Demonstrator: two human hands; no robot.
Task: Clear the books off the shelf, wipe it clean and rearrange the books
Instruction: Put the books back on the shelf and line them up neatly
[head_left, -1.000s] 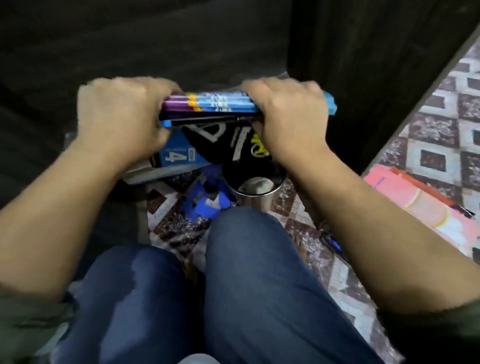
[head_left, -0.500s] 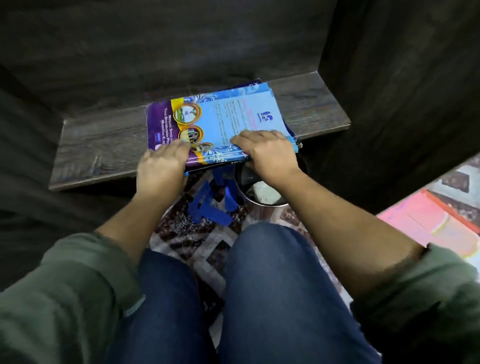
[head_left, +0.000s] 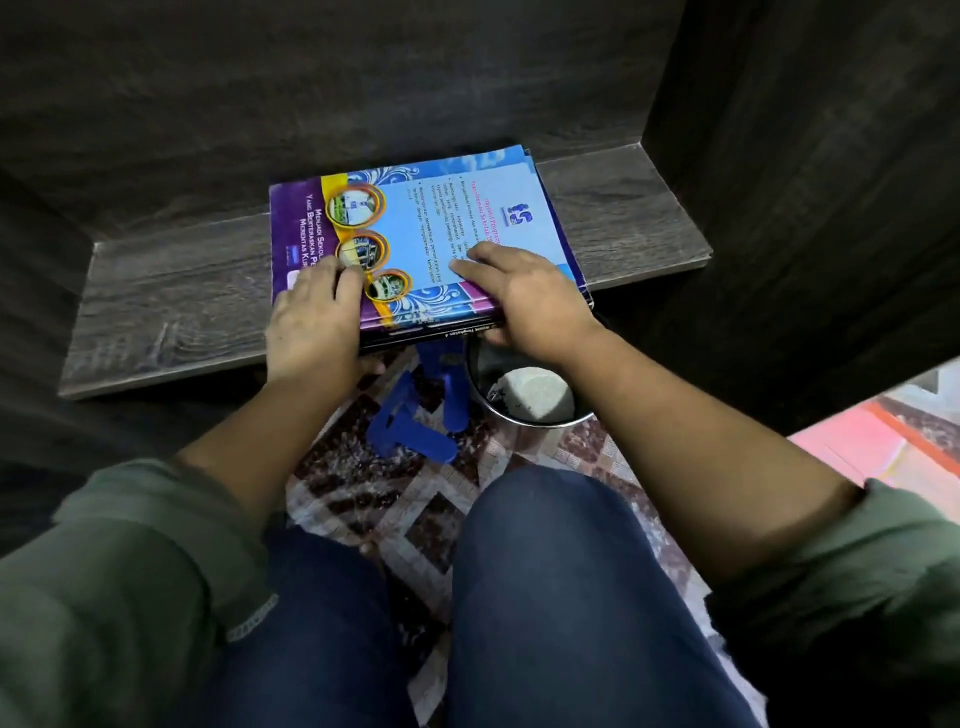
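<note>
Stack (head_left: 447, 228) sits mid-shelf (head_left: 171, 291), near edge overhanging the front. Our left hand (head_left: 311, 322) grips its near-left corner, right hand (head_left: 530, 301) the near-right. On the floor below: pot (head_left: 480, 374) under the right hand, scraps (head_left: 410, 431) left of it.

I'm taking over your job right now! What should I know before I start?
Left hand and right hand each grip the near edge of the stack of books, fingers on top, thumbs underneath.
The stack lies flat on the shelf, its near edge overhanging the front.
Left: probably slide it fully in and let go. What looks like a pink book lies on the floor.
</note>
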